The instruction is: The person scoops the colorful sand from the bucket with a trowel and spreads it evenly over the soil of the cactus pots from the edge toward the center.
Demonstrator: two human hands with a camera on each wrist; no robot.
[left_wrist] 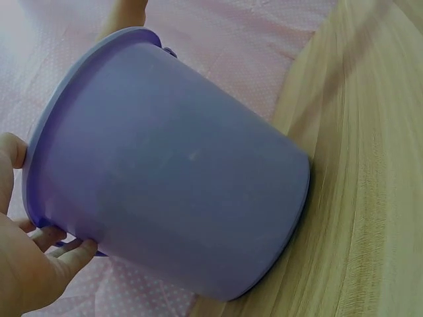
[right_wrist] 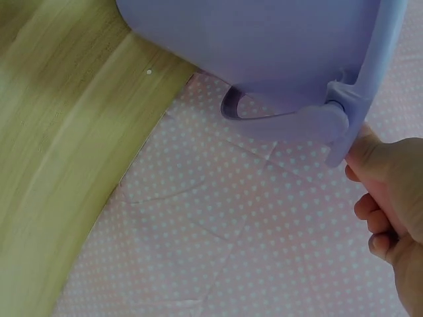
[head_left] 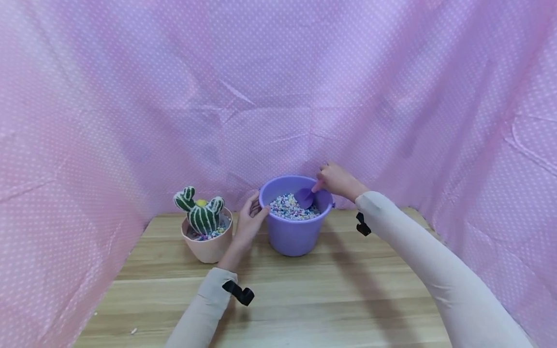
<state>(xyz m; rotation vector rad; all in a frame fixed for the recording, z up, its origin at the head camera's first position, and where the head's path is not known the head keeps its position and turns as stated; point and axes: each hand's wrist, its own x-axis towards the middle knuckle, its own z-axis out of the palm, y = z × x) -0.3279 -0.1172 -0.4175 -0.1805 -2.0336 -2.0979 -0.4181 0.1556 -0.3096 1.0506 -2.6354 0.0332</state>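
Observation:
A purple bucket (head_left: 292,237) stands upright on the table, part filled with small multicoloured pebbles (head_left: 288,207). My left hand (head_left: 251,220) grips its left rim; in the left wrist view the thumb lies at the rim and the fingers (left_wrist: 78,254) against the outer wall. On the far right side, my right hand (head_left: 339,180) is curled round the pink handle (right_wrist: 383,191) of a small shovel. The shovel's purple blade (head_left: 304,197) is down in the bucket, its tip among the pebbles. The right wrist view shows the bucket's lowered carrying handle (right_wrist: 291,125).
Left of the bucket, close to my left forearm, a pale pink pot (head_left: 209,249) holds a green knitted cactus (head_left: 203,218) with pebbles round its base. Pink dotted cloth (head_left: 278,96) hangs behind and at both sides. A small white bit (head_left: 134,331) lies on the wooden table (head_left: 304,299).

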